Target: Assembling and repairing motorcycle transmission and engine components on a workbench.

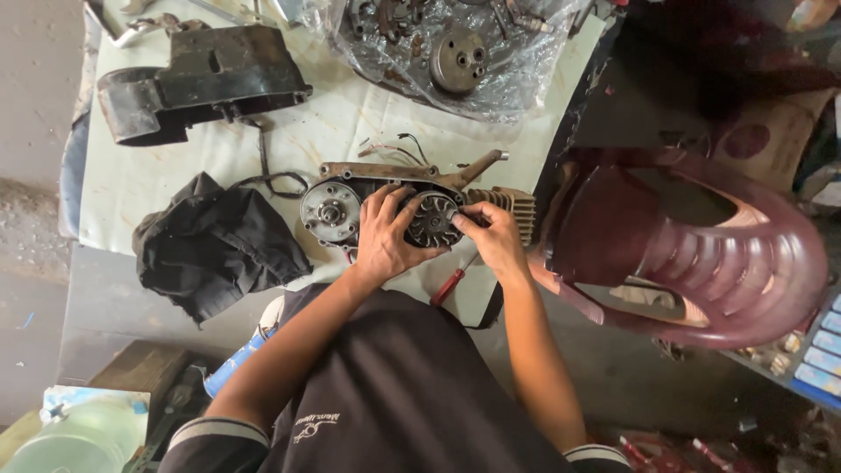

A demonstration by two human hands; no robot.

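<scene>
Both hands work at one spot: left hand (385, 235) spread flat on the finned pulley (434, 219), right hand (492, 235) pinching its right edge. It sits mid-way along the engine case (412, 203), whose long axis runs left-right. Black cloth (215, 245) lies left; red-handled screwdriver (451, 285) beneath; maroon chair (701, 254) right.

A pale cloth (158, 175) covers the grey table (105, 307) left of and beyond the grip, with grey concrete floor (31, 105) far to its left. Just right of the grip stands a maroon plastic chair (701, 254); the dim, cluttered corner beyond it is hard to make out.
</scene>
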